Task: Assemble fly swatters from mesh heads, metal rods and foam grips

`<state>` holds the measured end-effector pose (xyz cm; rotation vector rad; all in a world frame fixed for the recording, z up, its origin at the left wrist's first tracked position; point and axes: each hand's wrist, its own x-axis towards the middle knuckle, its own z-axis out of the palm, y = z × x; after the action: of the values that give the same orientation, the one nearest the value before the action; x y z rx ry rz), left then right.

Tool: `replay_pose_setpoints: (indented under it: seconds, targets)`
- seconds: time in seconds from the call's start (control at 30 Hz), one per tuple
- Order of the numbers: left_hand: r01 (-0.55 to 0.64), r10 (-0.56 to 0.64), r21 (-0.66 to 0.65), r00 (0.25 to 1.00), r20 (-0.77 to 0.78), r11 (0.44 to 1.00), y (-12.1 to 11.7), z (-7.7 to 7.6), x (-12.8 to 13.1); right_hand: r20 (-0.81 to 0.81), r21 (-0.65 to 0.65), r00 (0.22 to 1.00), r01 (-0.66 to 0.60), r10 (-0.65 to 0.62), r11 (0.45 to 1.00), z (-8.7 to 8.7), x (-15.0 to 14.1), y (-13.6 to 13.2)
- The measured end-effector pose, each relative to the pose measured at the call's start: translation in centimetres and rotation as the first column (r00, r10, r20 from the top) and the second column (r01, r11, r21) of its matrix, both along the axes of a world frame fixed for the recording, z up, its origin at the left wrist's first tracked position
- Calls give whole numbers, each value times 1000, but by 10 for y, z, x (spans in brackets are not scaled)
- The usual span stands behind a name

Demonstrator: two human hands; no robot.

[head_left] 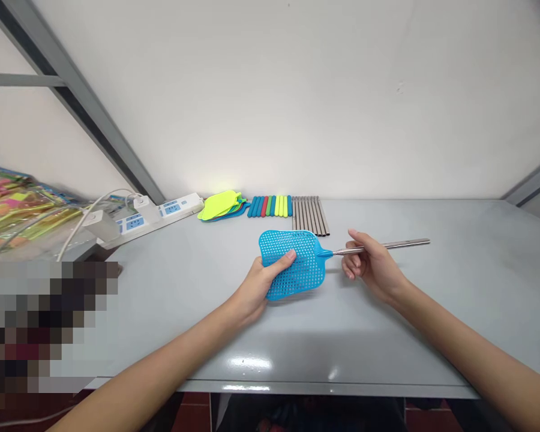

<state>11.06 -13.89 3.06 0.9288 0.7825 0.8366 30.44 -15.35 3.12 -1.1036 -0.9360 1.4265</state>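
Note:
A blue perforated fly swatter head [303, 273] is gripped by my left hand [270, 276], thumb on its upper face and fingers hidden underneath. From the head's narrow neck a metal telescopic rod [407, 243] runs off to the right. My right hand [369, 261] has its fingers curled loosely around this rod, thumb raised along the upper side. Both hands are above the grey table. Behind them lie a stack of yellow, red and blue swatter heads [219, 206], a row of coloured handle grips [270, 206] and a row of metal rods [311, 216].
A white power strip [191, 204] with plugged-in white adapters [101, 225] and cables lies along the left edge of the grey table [171, 276]. Further left are clear plastic bags [22, 210] of colourful items. A white wall stands behind, with grey metal frame posts.

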Motion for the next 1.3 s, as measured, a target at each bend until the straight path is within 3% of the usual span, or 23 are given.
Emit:
replay_pose_setpoints:
  seconds: [0.33, 0.53, 0.73, 1.3]
  targets:
    - [-115, 116, -56, 993, 2, 992, 4, 1, -2, -86, 27, 981, 175, -172, 984, 3, 23, 11]
    - [-119, 120, 17, 993, -19, 993, 1, 1, 0, -53, 82, 979, 199, -195, 977, -1, 24, 13]
    - [-168, 175, 117, 983, -57, 979, 0, -5, 0, 8, 59, 978, 206, -207, 977, -5, 21, 12]
    - [-173, 175, 77, 984, -27, 982, 1, -3, 0, -43, -21, 980, 193, -194, 981, -3, 19, 12]
